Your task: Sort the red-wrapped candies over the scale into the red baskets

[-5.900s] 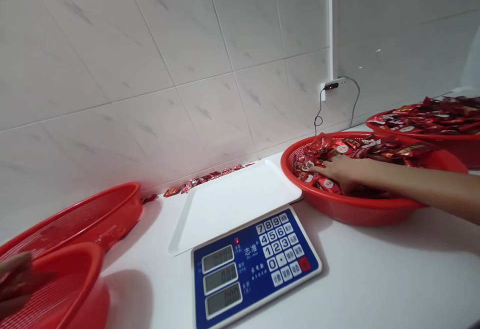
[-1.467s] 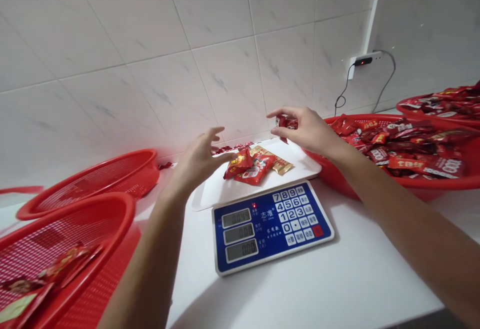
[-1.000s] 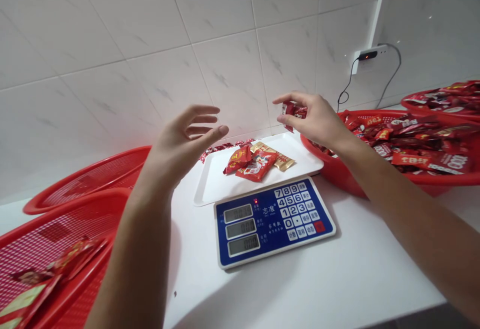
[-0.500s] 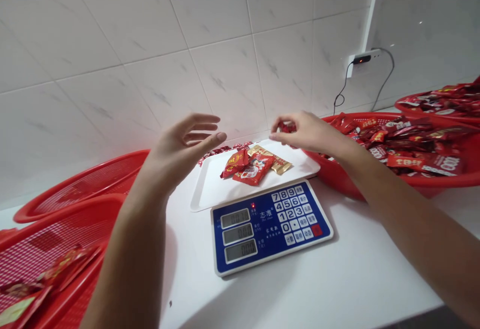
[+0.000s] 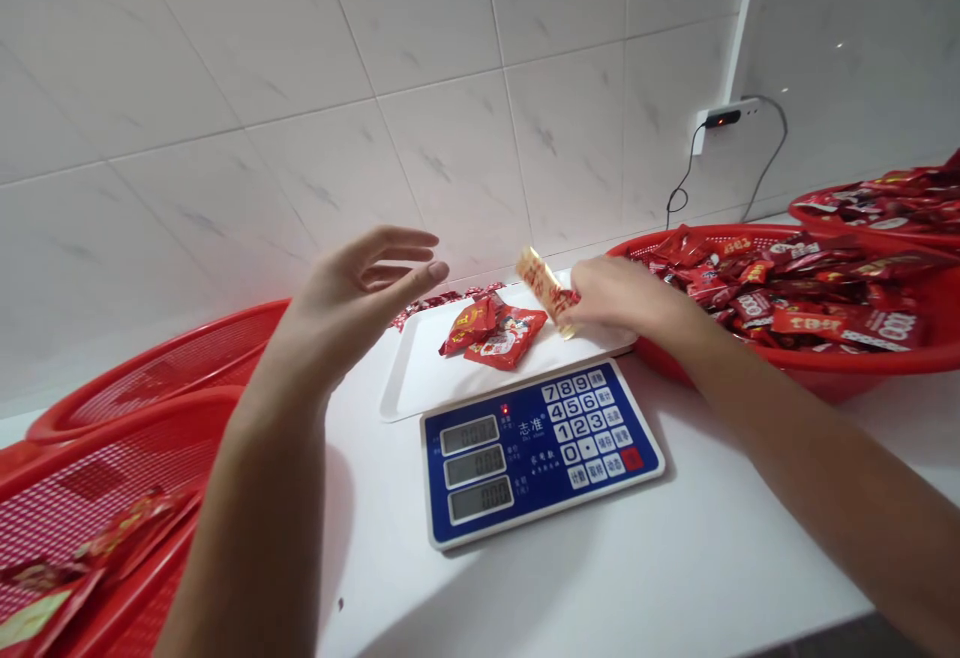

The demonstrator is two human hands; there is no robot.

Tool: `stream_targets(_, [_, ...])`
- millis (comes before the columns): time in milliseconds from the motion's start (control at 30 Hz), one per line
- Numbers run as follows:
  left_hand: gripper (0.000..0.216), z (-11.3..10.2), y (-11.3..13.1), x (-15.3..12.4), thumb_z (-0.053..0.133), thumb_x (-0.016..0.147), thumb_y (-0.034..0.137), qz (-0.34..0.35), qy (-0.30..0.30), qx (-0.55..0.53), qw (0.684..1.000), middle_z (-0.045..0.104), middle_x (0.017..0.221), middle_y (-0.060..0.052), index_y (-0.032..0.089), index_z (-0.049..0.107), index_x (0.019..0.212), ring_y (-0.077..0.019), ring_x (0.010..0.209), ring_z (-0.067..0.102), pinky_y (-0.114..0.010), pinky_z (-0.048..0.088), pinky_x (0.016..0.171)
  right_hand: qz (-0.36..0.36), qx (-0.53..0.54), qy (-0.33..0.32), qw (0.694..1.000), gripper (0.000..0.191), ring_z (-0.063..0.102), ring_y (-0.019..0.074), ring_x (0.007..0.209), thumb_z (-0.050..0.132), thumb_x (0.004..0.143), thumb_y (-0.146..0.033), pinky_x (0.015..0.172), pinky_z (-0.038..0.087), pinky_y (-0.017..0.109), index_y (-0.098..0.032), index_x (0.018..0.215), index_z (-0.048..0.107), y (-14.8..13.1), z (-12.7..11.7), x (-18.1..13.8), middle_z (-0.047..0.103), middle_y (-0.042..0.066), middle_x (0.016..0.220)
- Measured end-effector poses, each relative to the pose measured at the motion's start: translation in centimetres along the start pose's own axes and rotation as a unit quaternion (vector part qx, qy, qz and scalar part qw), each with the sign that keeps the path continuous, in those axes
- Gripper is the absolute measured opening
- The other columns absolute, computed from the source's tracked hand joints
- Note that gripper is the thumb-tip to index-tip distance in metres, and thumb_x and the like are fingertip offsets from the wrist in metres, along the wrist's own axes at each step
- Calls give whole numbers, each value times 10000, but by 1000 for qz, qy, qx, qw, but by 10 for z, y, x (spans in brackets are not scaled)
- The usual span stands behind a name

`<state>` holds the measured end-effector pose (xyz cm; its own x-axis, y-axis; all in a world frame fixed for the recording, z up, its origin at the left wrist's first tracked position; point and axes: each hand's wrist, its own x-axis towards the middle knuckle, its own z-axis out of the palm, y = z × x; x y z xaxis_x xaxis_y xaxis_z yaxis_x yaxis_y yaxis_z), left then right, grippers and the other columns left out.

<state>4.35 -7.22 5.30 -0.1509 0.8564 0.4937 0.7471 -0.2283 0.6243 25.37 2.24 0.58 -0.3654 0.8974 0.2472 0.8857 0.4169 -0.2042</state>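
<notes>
A blue electronic scale [image 5: 540, 450] with a white weighing tray [image 5: 427, 380] stands on the white counter. Two red snack packets [image 5: 491, 328] lie on the tray. My right hand [image 5: 622, 296] rests at the tray's right end, closed on a gold packet [image 5: 546, 284] tilted up off the tray, with a bit of red wrapper also in the fingers. My left hand [image 5: 352, 296] hovers left of the tray, fingers stretched out and holding nothing.
A red basket [image 5: 810, 363] heaped with red packets sits to the right, another [image 5: 877, 200] behind it. Two red baskets [image 5: 135, 393] stand at left, the nearer with a few packets [image 5: 90, 553]. Loose wrappers [image 5: 431, 300] lie along the tiled wall. A charger [image 5: 721, 119] is plugged in.
My right hand came down from above the tray to its right end and took hold of the gold packet, tipping it up. My left hand stayed raised and open.
</notes>
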Motion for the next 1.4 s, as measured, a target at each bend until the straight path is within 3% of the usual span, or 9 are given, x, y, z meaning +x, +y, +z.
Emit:
stream_targets(167, [283, -2, 6, -3, 719, 790, 392, 3, 16, -1, 1000, 710, 1164, -53, 251, 703, 1035, -235, 1045, 653, -270, 537, 738, 58, 2, 170, 984, 255, 518, 199, 552, 738, 696, -377, 523, 309, 332, -185, 584, 612, 17, -36, -13, 460, 34, 483])
stream_targets(267, [284, -3, 5, -2, 722, 792, 382, 4, 17, -1, 1000, 711, 1158, -55, 250, 705, 1043, -233, 1042, 652, -277, 536, 749, 90, 47, 220, 970, 303, 545, 210, 602, 768, 700, -422, 570, 325, 358, -169, 606, 629, 25, -54, -24, 471, 39, 498])
stream_targets(400, [280, -2, 4, -2, 723, 792, 388, 1, 10, -1, 1000, 710, 1159, -54, 252, 702, 1036, -243, 1049, 652, -294, 538, 767, 52, 114, 263, 957, 305, 578, 226, 678, 818, 664, -375, 623, 386, 359, -182, 560, 606, 28, -65, -34, 462, 25, 495])
stream_targets(700, [291, 0, 8, -5, 697, 827, 403, -3, -6, 12, 1000, 699, 1188, -48, 240, 685, 1068, -228, 1048, 651, -252, 530, 710, 73, 61, 237, 967, 266, 567, 212, 594, 699, 749, -462, 548, 364, 336, -203, 700, 663, 20, -72, -44, 531, 25, 551])
stream_targets(1067, [396, 5, -10, 4, 704, 751, 547, 24, -31, 9, 999, 710, 1129, -50, 278, 696, 1041, -273, 1066, 649, -362, 554, 851, 74, 82, 224, 968, 323, 594, 251, 671, 667, 759, -524, 584, 379, 351, -202, 781, 678, 21, -74, -45, 605, 80, 666])
stream_targets(1133, [483, 11, -12, 4, 675, 753, 595, 34, -36, 9, 999, 689, 1168, -73, 265, 665, 1105, -286, 1096, 636, -402, 536, 903, 70, 83, 221, 969, 314, 593, 247, 663, 670, 758, -513, 580, 378, 350, -200, 784, 677, 23, -75, -45, 609, 80, 669])
stream_targets(1200, [712, 20, -15, 9, 677, 718, 641, 63, -38, 35, 997, 580, 1351, -115, 258, 541, 1303, -326, 1238, 545, -449, 487, 983, 64, 88, 219, 970, 293, 597, 244, 674, 671, 762, -493, 585, 387, 346, -201, 790, 684, 24, -75, -44, 612, 76, 671])
stream_targets(1300, [1226, 41, -20, 28, 771, 566, 664, 57, -152, 164, 973, 157, 1617, -187, 243, 155, 1539, -418, 1450, 210, -535, 341, 1101, 53, 96, 224, 968, 283, 598, 236, 676, 682, 753, -479, 590, 402, 339, -199, 788, 693, 25, -75, -42, 600, 57, 643])
stream_targets(1400, [1403, 62, -26, 54, 762, 506, 704, -3, -354, 276, 894, -38, 1623, -212, 205, -20, 1558, -451, 1467, 87, -574, 255, 1128, 44, 98, 225, 968, 266, 594, 228, 670, 702, 738, -450, 593, 410, 340, -189, 791, 699, 27, -72, -39, 593, 42, 630])
